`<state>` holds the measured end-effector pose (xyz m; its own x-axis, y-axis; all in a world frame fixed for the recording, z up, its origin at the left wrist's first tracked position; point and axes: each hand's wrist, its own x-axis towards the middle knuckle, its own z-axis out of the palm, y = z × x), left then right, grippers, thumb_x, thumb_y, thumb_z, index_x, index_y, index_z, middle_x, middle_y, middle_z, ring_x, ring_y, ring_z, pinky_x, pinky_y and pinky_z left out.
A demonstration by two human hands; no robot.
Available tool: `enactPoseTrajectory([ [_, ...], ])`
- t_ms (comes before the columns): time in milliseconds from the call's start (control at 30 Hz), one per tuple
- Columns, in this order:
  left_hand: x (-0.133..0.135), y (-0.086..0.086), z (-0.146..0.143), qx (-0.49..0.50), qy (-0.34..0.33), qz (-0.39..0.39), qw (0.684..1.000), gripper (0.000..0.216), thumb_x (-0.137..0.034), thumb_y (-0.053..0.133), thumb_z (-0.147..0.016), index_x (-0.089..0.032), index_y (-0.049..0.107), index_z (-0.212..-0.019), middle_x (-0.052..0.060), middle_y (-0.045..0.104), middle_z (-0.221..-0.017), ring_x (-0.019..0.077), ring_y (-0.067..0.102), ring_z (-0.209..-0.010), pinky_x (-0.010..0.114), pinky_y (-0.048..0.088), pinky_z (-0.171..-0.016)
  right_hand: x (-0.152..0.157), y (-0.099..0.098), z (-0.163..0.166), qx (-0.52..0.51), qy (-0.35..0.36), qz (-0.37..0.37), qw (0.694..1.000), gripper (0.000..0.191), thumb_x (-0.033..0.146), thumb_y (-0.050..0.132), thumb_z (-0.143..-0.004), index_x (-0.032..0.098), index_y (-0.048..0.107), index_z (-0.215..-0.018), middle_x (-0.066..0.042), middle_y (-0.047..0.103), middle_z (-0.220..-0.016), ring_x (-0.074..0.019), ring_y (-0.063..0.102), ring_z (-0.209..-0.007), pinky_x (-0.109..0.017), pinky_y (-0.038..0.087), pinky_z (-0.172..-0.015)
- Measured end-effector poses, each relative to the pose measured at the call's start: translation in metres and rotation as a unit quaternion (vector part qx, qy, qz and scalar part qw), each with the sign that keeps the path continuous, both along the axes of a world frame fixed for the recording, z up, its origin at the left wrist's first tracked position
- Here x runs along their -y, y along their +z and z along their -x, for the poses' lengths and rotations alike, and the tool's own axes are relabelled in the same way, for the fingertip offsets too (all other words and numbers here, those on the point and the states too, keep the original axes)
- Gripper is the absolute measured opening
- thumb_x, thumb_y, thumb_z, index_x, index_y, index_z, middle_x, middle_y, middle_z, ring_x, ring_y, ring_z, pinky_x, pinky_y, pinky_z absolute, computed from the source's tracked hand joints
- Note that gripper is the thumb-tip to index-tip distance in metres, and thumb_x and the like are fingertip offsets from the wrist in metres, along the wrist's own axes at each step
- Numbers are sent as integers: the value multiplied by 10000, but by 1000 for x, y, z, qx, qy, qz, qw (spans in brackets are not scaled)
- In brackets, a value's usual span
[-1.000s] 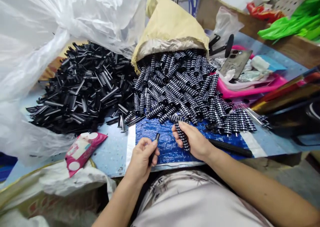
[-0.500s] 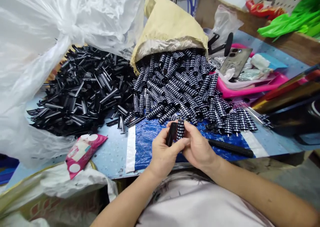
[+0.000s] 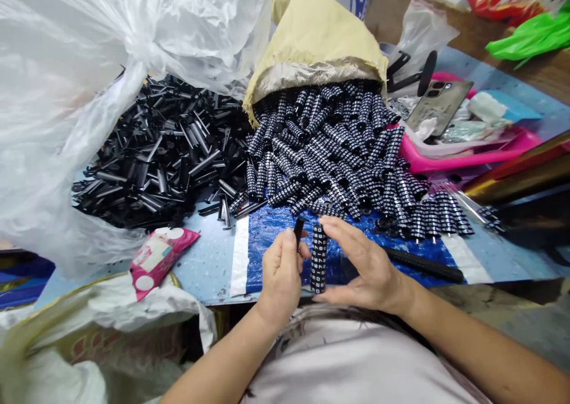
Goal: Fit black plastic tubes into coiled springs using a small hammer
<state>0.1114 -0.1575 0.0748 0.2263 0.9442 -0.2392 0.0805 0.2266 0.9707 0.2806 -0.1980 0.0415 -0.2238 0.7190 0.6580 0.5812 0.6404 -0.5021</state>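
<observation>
In my left hand [image 3: 281,273], pinched by thumb and fingers, is a slim black plastic piece [image 3: 298,232], held upright. My right hand [image 3: 371,267] grips a black roller of number wheels [image 3: 318,258] by its two ends, thumb below and fingers above. White digits run in rows along the roller. A small gap separates it from the plastic piece. Beyond my hands lies a heap of similar number rollers [image 3: 329,155], spilling from a yellow sack [image 3: 325,30]. To its left is a pile of black plastic pieces [image 3: 173,149].
A large clear plastic bag [image 3: 89,101] hangs at the left. A pink packet [image 3: 160,258] lies on the table's near edge. At the right are a black rod [image 3: 423,264] and a pink tray [image 3: 472,158] with a phone [image 3: 439,104]. Blue sheeting [image 3: 267,250] covers the table's middle.
My hands have moved apart, with the plastic piece and the roller now separated. The roller shows upright at full length between my right thumb and fingers. The whole view has shifted slightly.
</observation>
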Motion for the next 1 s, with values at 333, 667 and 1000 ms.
enactPoseTrajectory([
  [333,1,-1,4,112,-40,93,988,337,-454,762,-813,-189,741,-1020,36,721,-876,165,647,-778,275,528,-754,4,-2,11,46,-85,-35,995,917,391,752,-852,192,237,-1584,-198,550,-1412,-333,567,-1298,-487,549,-1046],
  [667,-32,-22,43,-64,-38,-56,996,233,-367,815,-734,-222,767,-909,39,740,-886,201,650,-812,324,514,-819,30,-18,-35,163,-185,55,968,473,308,657,-937,178,539,-1376,-144,692,-1174,-315,653,-1091,-491,531,-961],
  [1000,-68,-24,64,-277,-198,-56,939,291,-433,841,-640,-202,734,-782,-39,551,-588,137,471,-552,247,330,-525,28,-1,-27,113,-165,53,978,285,138,493,-980,197,560,-1251,-76,684,-932,-208,670,-798,-332,539,-734],
])
